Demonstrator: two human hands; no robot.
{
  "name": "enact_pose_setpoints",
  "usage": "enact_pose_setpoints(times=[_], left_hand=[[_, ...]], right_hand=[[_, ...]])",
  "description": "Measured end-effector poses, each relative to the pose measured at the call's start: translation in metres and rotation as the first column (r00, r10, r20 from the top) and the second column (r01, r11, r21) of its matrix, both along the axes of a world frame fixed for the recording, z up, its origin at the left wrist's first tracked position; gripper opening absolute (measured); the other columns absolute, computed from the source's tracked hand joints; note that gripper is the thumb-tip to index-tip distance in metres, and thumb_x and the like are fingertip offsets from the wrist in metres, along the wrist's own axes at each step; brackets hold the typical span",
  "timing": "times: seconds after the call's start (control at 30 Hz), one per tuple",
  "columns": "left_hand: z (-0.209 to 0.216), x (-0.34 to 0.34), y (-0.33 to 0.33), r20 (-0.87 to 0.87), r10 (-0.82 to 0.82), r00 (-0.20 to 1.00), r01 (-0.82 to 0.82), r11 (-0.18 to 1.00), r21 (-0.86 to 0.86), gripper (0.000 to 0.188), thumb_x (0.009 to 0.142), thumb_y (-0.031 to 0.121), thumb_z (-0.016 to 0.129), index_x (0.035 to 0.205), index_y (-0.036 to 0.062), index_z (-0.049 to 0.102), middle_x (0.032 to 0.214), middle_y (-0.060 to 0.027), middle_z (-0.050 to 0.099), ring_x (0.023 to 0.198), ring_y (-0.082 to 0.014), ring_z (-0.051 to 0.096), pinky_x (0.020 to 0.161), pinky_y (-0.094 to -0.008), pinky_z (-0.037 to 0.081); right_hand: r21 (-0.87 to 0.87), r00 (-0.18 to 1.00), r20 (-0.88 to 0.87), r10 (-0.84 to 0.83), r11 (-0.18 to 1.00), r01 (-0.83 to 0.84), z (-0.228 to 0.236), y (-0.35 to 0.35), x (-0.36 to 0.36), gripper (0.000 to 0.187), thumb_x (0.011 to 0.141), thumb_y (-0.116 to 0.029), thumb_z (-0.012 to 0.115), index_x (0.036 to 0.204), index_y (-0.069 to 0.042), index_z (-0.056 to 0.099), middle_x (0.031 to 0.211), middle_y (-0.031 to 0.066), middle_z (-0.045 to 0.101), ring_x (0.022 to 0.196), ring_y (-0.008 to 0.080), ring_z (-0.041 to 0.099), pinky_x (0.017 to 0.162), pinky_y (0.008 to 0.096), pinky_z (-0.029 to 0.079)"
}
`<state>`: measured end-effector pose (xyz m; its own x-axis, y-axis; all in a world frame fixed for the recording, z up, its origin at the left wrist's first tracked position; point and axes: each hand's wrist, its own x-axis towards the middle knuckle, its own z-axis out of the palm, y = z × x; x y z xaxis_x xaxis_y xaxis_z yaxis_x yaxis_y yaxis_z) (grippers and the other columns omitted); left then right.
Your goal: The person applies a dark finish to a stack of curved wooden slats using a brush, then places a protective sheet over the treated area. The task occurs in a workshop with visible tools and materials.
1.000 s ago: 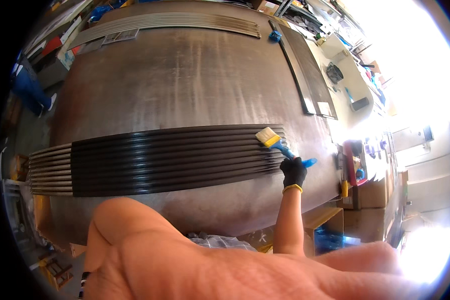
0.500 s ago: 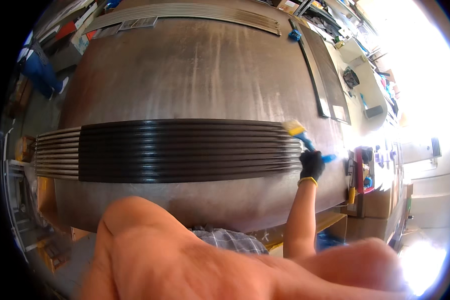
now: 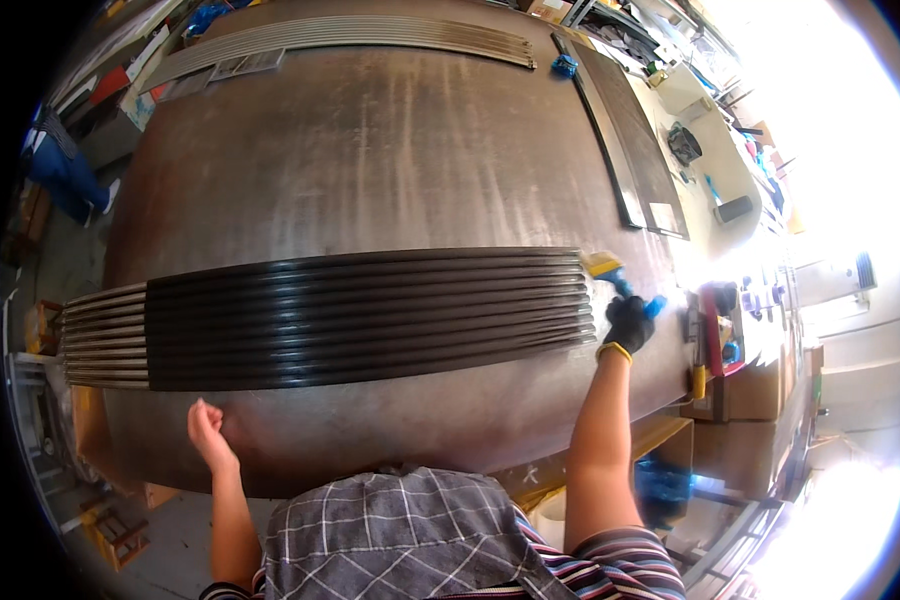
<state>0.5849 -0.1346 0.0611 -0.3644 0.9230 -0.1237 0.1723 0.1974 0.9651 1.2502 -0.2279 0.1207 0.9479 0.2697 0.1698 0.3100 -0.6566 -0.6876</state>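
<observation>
A row of several long thin rods (image 3: 370, 312) lies side by side across the table, coated glossy black except for bare metal at the left ends. My right hand (image 3: 628, 325), in a black glove with a yellow cuff, grips a paintbrush (image 3: 622, 284) by its blue handle. Its pale bristles are just off the rods' right ends. Ungloved, my left hand (image 3: 208, 432) hovers near the table's front edge, below the left part of the rods. Its fingers are curled in, with nothing visible in them.
The rods rest on a large brown table (image 3: 360, 150). More bare rods (image 3: 370, 30) lie at its far edge, beside dark flat strips (image 3: 630, 150) at the far right. A red tray (image 3: 718, 330) and cardboard boxes (image 3: 755, 390) stand right. Another person (image 3: 65, 175) stands far left.
The brush has left the rods' right ends, moving slightly right. Those ends look darker than before. My left hand has come into view at the table's front, where a blurred arm crossed the lower picture.
</observation>
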Motion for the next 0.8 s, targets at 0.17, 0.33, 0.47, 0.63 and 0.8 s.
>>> enact_pose_setpoints(times=[0.17,0.33,0.47,0.63,0.8], left_hand=[[-0.035,-0.101,-0.017,-0.74,0.153,0.655,-0.085,0.988,0.128,0.027,0.094,0.027,0.052,0.083,0.0026,0.053,0.077,-0.0067,0.054,0.074,-0.0216,0.05,0.07,-0.0368,0.042],[-0.001,-0.118,0.004,-0.878,0.036,0.476,-0.079,0.997,-0.002,0.031,0.094,0.031,0.049,0.083,0.0022,0.055,0.085,-0.0129,0.059,0.085,-0.0339,0.052,0.075,-0.0443,0.042],[0.007,-0.128,0.02,-0.891,-0.066,0.449,-0.104,0.987,-0.125,0.036,0.095,0.032,0.046,0.078,0.0015,0.055,0.086,-0.0146,0.06,0.086,-0.0366,0.053,0.076,-0.0466,0.043],[0.007,-0.122,0.023,-0.883,0.0,0.47,-0.03,0.999,-0.016,0.037,0.094,0.031,0.048,0.072,0.0017,0.053,0.079,-0.0149,0.059,0.079,-0.0371,0.053,0.071,-0.0478,0.043],[-0.042,-0.146,0.033,-0.811,0.018,0.585,-0.011,1.0,0.014,0.036,0.093,0.03,0.05,0.071,0.0027,0.052,0.077,-0.0136,0.059,0.075,-0.0364,0.053,0.069,-0.0476,0.042]], right_hand=[[-0.398,0.635,0.46,0.621,0.783,-0.477,0.025,0.025,-0.049,0.03,0.082,-0.008,0.053,0.109,-0.016,0.061,0.085,0.0107,0.064,0.075,0.0315,0.062,0.065,0.0419,0.048],[-0.595,0.445,0.128,0.886,0.428,-0.681,0.04,0.025,-0.226,0.041,0.083,-0.01,0.055,0.122,-0.02,0.053,0.092,0.0109,0.062,0.081,0.0333,0.062,0.067,0.0432,0.05],[0.294,0.534,-0.054,0.844,0.524,-0.799,0.022,0.022,-0.236,0.024,0.084,-0.012,0.055,0.107,-0.012,0.061,0.087,0.0105,0.065,0.076,0.0282,0.063,0.064,0.0373,0.049],[-0.367,0.971,0.091,0.221,0.914,-0.174,0.019,0.012,-0.085,0.018,0.083,-0.007,0.055,0.1,-0.005,0.063,0.079,0.0063,0.066,0.068,0.0218,0.062,0.066,0.0329,0.048],[-0.606,0.602,0.306,0.738,0.638,-0.475,0.018,0.013,-0.182,0.027,0.085,-0.009,0.051,0.109,-0.012,0.061,0.078,0.0106,0.063,0.071,0.0305,0.062,0.062,0.0395,0.049]])
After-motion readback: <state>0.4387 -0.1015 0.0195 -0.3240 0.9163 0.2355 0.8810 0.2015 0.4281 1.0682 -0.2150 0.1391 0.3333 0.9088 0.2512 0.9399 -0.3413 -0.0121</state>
